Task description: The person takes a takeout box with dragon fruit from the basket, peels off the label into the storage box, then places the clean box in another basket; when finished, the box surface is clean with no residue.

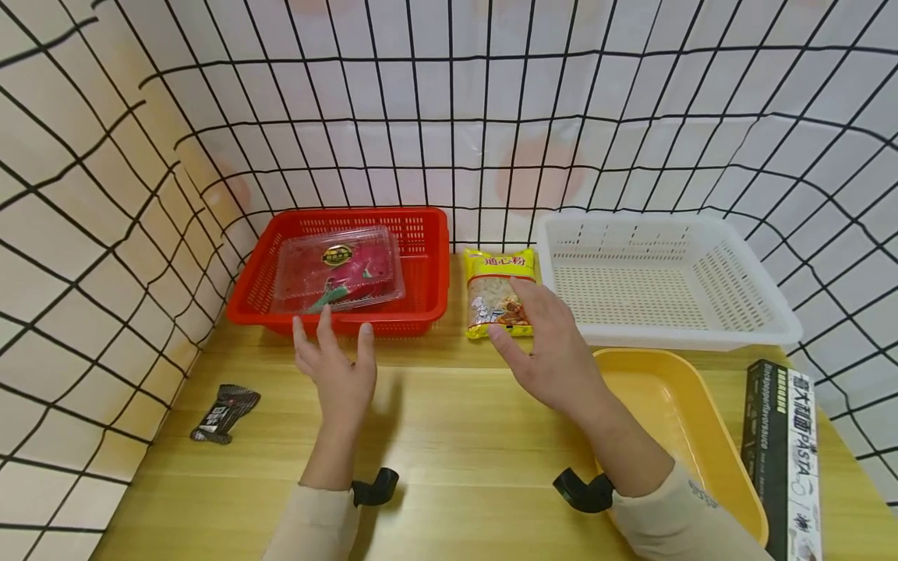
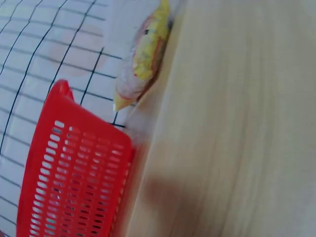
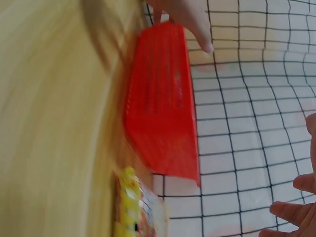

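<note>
My left hand (image 1: 340,378) hovers at the front of the red basket (image 1: 424,308), fingers spread and holding nothing. In that basket lies a clear plastic box (image 1: 337,269) with a gold-and-black label and something pink and green inside. My right hand (image 1: 554,354) has loosely extended fingers, and its thumb and index finger overlap a yellow bag of macaroni (image 1: 487,292) in the head view. Nothing is held in it. The right wrist view shows several right-hand fingers (image 3: 296,212) at the edge, apart from the macaroni bag (image 3: 129,207). The left wrist view shows no hand.
A white basket (image 1: 673,336) stands at the back right, with a yellow tray (image 1: 673,397) in front of it. The black pasta box (image 1: 779,460) lies at the far right. A small dark wrapped packet (image 1: 224,413) lies at left. Black wire mesh (image 1: 449,121) surrounds the table.
</note>
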Tool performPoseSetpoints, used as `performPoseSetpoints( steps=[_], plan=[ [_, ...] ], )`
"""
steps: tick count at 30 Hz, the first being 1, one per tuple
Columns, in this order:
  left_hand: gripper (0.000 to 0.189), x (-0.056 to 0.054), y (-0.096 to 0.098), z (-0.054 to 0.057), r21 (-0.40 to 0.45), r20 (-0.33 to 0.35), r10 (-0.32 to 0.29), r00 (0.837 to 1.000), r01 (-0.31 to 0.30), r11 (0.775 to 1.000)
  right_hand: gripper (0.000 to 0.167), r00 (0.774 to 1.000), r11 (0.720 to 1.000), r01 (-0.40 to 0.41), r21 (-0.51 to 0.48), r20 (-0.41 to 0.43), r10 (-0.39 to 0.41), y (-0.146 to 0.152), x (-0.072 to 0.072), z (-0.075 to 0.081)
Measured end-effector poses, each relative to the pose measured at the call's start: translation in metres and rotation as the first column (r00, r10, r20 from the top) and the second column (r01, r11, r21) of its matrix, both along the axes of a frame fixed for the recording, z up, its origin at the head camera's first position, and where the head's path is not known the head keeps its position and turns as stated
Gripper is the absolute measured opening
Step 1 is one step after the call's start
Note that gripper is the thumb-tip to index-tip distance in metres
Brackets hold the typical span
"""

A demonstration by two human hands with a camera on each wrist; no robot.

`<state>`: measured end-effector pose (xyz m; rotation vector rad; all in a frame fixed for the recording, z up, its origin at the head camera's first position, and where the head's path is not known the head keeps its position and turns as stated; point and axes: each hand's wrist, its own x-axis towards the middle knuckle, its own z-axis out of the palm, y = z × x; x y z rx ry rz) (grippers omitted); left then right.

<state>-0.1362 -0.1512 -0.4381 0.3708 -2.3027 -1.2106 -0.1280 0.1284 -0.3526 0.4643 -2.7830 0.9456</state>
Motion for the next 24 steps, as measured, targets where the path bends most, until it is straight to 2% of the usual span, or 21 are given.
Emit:
performPoseSetpoints(
  steps=[5,11,16,20,24],
  plan=[
    [0.077,-0.014,-0.013,-0.006,0.169,-0.027,0.100,0.995,-0.094,0.981,0.065,0.997,0.997,-0.019,-0.078,0.077,0.025,-0.017,0.001,-0.014],
    [0.078,-0.034,-0.021,-0.016,0.288,-0.049,0.175,0.983,-0.154,0.945,0.065,0.979,0.979,-0.070,-0.189,0.176,0.104,-0.041,0.003,-0.028],
    [0.076,-0.042,-0.024,-0.024,0.327,-0.049,0.223,0.974,-0.195,0.924,0.061,0.962,0.957,-0.120,-0.265,0.209,0.178,-0.059,0.002,-0.029],
    [0.073,-0.044,-0.029,-0.031,0.320,-0.049,0.229,0.972,-0.203,0.926,0.059,0.955,0.941,-0.147,-0.305,0.206,0.216,-0.073,-0.002,-0.027],
    [0.073,-0.044,-0.032,-0.033,0.323,-0.063,0.210,0.976,-0.179,0.929,0.058,0.951,0.916,-0.166,-0.366,0.187,0.247,-0.086,-0.010,-0.024]
  ],
)
